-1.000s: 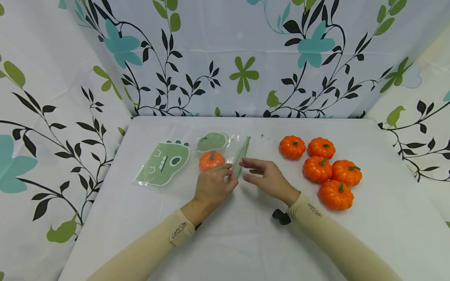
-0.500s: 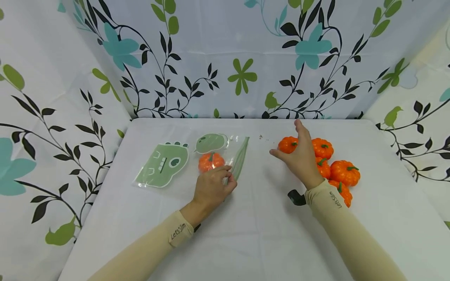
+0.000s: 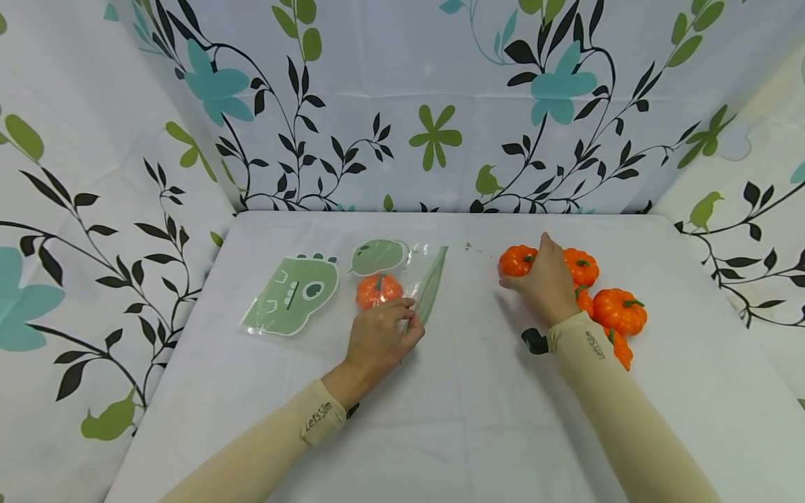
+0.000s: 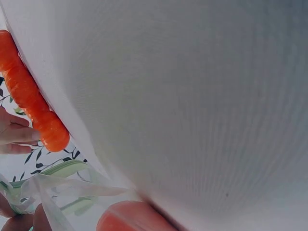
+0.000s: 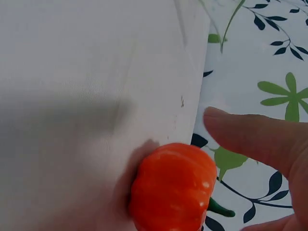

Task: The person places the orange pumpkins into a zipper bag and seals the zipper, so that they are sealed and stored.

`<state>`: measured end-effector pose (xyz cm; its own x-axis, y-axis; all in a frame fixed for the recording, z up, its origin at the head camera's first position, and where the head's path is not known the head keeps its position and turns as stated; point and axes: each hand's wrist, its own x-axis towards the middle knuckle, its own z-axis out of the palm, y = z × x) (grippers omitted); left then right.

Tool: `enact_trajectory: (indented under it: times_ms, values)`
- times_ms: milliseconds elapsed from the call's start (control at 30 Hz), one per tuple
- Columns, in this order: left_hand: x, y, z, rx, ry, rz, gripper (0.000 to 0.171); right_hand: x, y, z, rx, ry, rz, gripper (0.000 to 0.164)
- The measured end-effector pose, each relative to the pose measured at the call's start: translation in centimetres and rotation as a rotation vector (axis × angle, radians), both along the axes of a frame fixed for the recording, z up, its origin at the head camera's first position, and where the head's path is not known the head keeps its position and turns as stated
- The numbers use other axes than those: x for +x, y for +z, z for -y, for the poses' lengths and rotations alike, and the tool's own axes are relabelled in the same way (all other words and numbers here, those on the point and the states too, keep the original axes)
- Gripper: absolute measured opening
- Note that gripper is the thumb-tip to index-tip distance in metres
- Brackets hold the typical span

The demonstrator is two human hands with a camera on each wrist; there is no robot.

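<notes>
A clear zip bag with a green monster print (image 3: 292,297) lies flat on the table's left half. Inside it is one small orange pumpkin (image 3: 379,288), close to its green-edged mouth (image 3: 432,285). My left hand (image 3: 379,337) pinches the bag's near edge by the mouth; in the left wrist view the clear film (image 4: 72,190) runs between the fingertips. Over the loose pumpkins, my right hand (image 3: 547,286) spreads thumb and fingers about the leftmost pumpkin (image 3: 517,260). The right wrist view shows the thumb (image 5: 255,137) apart from that pumpkin (image 5: 173,187).
Several more orange pumpkins (image 3: 619,311) sit in a cluster behind and right of my right hand, partly hidden by it. A white cloth covers the table (image 3: 465,419). Patterned curtains (image 3: 402,105) hang along its back and sides.
My right hand has left the bag's mouth and moved right to the pumpkins, then come down around the leftmost one. The left hand has stayed at the bag.
</notes>
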<state>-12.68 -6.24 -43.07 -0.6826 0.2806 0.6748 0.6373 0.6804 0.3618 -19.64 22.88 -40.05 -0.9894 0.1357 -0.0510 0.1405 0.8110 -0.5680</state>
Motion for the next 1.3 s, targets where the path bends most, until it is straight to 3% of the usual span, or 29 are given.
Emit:
enact_trajectory:
  times_ms: [233, 533, 800, 1100, 1300]
  values:
    - [0.1, 0.1, -0.1, -0.012, 0.001, 0.029, 0.007, -0.2, -0.6, -0.4, 0.128, 0.014, 0.099, 0.107]
    - [0.3, 0.1, -0.1, -0.002, -0.001, 0.057, 0.007, 0.0, -1.7, -0.5, 0.212, 0.014, 0.054, 0.090]
    - [0.2, -0.1, -0.2, 0.007, 0.001, 0.068, 0.006, 0.8, -1.9, -0.2, 0.125, 0.038, 0.042, 0.086]
    - [0.1, -0.1, -0.1, 0.024, 0.004, 0.072, 0.006, 2.0, -0.1, 3.0, 0.059, 0.176, -0.009, 0.085]
    - [0.1, 0.1, -0.1, 0.042, 0.002, 0.075, 0.007, 3.4, 0.1, 5.5, -0.021, 0.273, -0.043, 0.084]
